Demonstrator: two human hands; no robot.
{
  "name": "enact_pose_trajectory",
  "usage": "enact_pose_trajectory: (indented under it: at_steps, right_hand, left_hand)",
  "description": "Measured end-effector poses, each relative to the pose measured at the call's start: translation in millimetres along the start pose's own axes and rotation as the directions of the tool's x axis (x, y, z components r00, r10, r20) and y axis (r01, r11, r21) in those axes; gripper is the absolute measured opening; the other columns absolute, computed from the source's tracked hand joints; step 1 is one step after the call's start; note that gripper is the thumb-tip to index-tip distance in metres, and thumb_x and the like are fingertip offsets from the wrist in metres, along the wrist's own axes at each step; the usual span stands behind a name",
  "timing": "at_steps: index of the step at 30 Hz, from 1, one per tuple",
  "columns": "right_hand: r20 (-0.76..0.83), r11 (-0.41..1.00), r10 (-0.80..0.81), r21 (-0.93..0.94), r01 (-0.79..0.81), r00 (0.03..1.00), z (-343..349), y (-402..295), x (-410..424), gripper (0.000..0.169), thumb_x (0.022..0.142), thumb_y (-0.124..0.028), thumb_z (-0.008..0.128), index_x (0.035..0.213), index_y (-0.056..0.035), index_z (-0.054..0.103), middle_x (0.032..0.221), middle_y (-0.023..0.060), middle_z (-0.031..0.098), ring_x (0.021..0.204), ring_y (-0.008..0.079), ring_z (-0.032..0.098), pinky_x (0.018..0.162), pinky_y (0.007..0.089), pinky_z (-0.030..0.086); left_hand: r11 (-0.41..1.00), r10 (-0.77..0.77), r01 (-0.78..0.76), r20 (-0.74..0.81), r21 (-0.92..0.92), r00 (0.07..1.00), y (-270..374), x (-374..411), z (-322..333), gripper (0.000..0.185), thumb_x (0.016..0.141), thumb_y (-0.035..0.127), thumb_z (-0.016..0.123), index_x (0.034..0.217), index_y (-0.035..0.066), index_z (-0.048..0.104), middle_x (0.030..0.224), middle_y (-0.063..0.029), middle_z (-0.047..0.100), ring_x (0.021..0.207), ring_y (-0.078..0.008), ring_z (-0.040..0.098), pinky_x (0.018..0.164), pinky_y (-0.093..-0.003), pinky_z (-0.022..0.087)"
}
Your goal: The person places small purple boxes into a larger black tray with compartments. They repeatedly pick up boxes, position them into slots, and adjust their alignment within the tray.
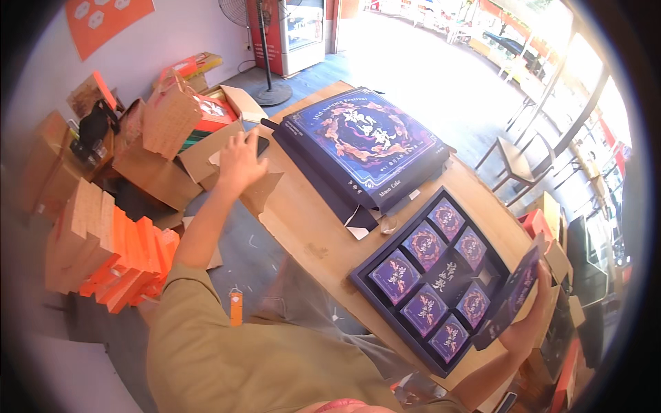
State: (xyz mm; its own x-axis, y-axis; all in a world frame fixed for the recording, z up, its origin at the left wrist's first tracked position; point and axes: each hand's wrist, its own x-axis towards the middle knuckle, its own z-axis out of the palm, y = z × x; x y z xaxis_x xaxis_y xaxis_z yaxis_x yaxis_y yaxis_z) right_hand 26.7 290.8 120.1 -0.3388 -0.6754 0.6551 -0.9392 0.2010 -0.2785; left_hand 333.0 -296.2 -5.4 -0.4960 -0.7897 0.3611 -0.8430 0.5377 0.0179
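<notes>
My left hand (242, 161) is over the table's far left edge, beside a dark phone-like object (262, 146); its fingers are partly bent and their contact with that object is unclear. At the right, my right hand (525, 320) holds a dark printed carton piece (511, 302) tilted against the near right side of an open purple mooncake tray box (361, 266). Several small square printed boxes (395, 278) sit in the tray's compartments around a dark central panel (445, 276); one compartment at the right shows no box. A large printed mooncake box (369, 137) lies farther back.
The cardboard-covered table (310, 242) runs diagonally. Orange and brown flat boxes (119, 253) are stacked at the left, near open cartons (155, 175). A standing fan (268, 93) is behind, a chair (516, 162) at the right. More cartons (557, 258) stand beyond my right hand.
</notes>
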Motion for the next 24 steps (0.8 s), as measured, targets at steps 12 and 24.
enact_pose_trajectory:
  at_steps: [12,24]
  right_hand:
    - [0.077,0.999,0.012,0.051,-0.016,0.997,17,25,3,0.104,0.075,-0.022,0.097,0.164,0.0001,0.048,0.158,0.0247,0.055,0.150,0.0426,0.055,0.122,0.0496,0.044]
    - [0.101,0.897,-0.146,-0.405,0.175,0.984,54,16,17,0.079,0.092,-0.033,0.085,0.159,-0.0062,0.052,0.160,0.0211,0.057,0.153,0.0513,0.050,0.126,0.0675,0.040]
  left_hand:
    - [0.983,-0.170,0.183,0.253,-0.027,0.952,-37,25,12,0.095,0.085,0.046,0.081,0.167,0.011,0.048,0.151,-0.0248,0.066,0.138,-0.0431,0.065,0.115,-0.0527,0.055]
    - [0.017,0.855,-0.448,-0.219,-0.894,0.470,278,-74,-151,0.097,0.095,0.045,0.082,0.170,0.005,0.035,0.119,-0.0278,0.074,0.107,-0.0465,0.076,0.090,-0.0523,0.061]
